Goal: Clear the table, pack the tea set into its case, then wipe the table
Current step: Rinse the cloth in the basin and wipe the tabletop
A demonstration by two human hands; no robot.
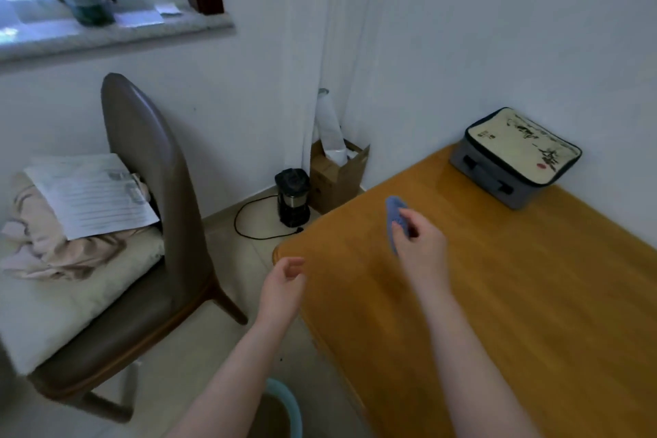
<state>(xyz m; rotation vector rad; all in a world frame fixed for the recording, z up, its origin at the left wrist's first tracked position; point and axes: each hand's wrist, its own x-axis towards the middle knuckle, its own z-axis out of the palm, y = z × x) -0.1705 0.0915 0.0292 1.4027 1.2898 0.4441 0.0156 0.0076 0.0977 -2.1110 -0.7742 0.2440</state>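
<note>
**Cloth ready to wipe**

My right hand point(421, 242) pinches the blue cloth point(394, 213) above the worktop point(497, 295), so I think wiping comes next. My left hand point(284, 281) hangs by the left corner, fingers loosely curled, holding nothing. The case point(515, 156) sits shut at the far right, out of the way.

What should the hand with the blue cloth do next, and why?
Probably press the blue cloth flat onto the table and start wiping. The right hand pinches it over the wood near the corner. The tea set case lies closed by the wall, so the packing looks done. The left hand holds nothing.
</note>
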